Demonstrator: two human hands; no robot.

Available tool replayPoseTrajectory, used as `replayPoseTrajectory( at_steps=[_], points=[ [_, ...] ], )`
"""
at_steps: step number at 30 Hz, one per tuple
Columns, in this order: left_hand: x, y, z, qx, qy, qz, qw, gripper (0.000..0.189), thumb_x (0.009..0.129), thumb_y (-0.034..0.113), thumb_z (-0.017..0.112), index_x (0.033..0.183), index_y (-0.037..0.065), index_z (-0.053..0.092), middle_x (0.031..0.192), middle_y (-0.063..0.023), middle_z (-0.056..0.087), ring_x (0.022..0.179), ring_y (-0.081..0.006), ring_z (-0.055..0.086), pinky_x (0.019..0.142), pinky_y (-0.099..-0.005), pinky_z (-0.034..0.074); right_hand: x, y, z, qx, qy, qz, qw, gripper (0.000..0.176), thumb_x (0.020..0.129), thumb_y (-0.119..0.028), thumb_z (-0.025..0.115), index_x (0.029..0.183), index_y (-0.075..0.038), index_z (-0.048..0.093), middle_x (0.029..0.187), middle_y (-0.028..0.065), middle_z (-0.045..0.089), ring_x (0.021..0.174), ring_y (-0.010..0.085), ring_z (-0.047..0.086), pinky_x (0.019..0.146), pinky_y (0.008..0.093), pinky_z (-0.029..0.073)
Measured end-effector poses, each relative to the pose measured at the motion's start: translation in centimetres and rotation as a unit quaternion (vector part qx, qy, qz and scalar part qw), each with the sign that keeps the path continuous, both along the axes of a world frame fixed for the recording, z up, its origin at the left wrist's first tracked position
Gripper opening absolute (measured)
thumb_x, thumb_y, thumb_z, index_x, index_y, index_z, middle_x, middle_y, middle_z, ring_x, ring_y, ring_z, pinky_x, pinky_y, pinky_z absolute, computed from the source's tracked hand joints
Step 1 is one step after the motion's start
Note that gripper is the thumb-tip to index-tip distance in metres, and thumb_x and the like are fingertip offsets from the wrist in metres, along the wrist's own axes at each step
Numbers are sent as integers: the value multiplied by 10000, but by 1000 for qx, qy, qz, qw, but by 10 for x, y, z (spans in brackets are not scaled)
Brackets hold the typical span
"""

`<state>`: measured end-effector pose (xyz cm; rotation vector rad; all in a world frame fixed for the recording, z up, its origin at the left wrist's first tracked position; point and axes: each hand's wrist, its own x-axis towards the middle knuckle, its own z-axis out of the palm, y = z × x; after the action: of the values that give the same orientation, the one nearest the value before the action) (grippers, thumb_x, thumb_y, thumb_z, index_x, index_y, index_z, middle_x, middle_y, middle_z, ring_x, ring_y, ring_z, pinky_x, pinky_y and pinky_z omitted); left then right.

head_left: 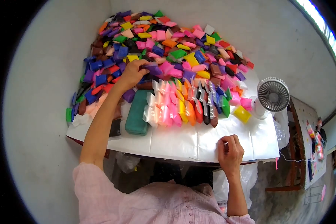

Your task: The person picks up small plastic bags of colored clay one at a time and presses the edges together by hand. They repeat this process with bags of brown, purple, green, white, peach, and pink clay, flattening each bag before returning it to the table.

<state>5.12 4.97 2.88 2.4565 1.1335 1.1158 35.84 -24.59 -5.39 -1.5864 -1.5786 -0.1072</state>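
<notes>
My left hand reaches to the front of a big heap of small coloured packets. Its thumb and fingers pinch the end of a purple packet. Just in front of the heap, packets sorted by colour stand in close rows, running from pale peach through pink, yellow, orange, red and black to blue and green. A dark green case lies flat against the left end of these rows. Near the table's front edge, my right hand is curled closed, with nothing visible in it.
A small white fan stands at the table's right end, beside a loose yellow packet. White sheeting covers the tabletop. Walls rise at the left and back. Off to the right is a second table with assorted items.
</notes>
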Motion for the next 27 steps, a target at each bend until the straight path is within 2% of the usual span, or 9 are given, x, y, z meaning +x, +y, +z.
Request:
replayPoseTrajectory(
  at_steps=[2,5,11,14,18,20,23,26,27],
  points=[
    [0,-13,11,-87,-76,-14,993,234,830,56,644,1054,-11,642,884,-58,669,798,-159,599,774,-284,471,0,0,-1,3,1,0,1000,131,776,-4,662,853,-47,566,775,94,547,612,265,579,562,367,454],
    [-3,-17,14,-107,-168,-47,979,180,857,93,658,1011,-1,655,811,15,641,722,-60,537,646,-227,446,1,1,-2,9,-3,0,1000,130,775,-6,662,855,-43,567,779,98,551,626,278,576,570,374,454],
    [3,-54,34,-166,-237,-43,956,91,860,113,666,911,37,661,806,14,641,672,-46,525,616,-205,416,2,1,-3,16,-8,4,1000,118,786,-13,659,858,-47,572,780,96,553,625,278,573,571,373,454],
    [35,-121,48,-264,-336,-89,900,87,854,116,670,888,38,653,781,17,629,649,-53,526,618,-204,416,1,0,-3,22,-3,7,1000,105,807,-30,662,864,-45,576,772,93,552,592,256,568,552,360,452],
    [65,-177,22,-305,-288,-180,890,106,818,112,679,880,36,638,773,-2,619,703,-70,555,683,-221,448,3,-3,7,35,66,36,997,99,868,-76,656,938,-26,608,774,90,570,543,190,546,519,311,436],
    [86,-202,6,-349,-301,-200,865,116,799,104,698,876,41,638,766,1,621,698,-69,556,683,-220,448,8,-5,9,34,158,56,985,144,920,-127,615,1005,-11,625,802,76,598,618,155,559,583,285,451],
    [116,-232,-16,-406,-340,-224,818,134,776,71,723,878,49,640,759,16,618,700,-63,553,677,-215,445,9,-21,28,-16,369,166,914,287,972,-224,554,1097,25,622,908,77,621,854,144,575,749,268,459],
    [138,-243,-40,-431,-344,-251,795,122,792,66,715,888,54,640,782,10,627,707,-62,558,665,-214,448,4,-35,34,-9,287,186,940,302,909,-233,653,1068,24,645,900,69,607,824,132,563,672,244,432],
    [143,-244,-49,-432,-343,-257,793,116,806,58,703,903,47,641,807,3,634,710,-64,559,658,-216,453,0,-38,32,-19,323,180,929,275,866,-215,706,999,21,661,853,41,586,753,103,531,621,226,397]
  ],
)
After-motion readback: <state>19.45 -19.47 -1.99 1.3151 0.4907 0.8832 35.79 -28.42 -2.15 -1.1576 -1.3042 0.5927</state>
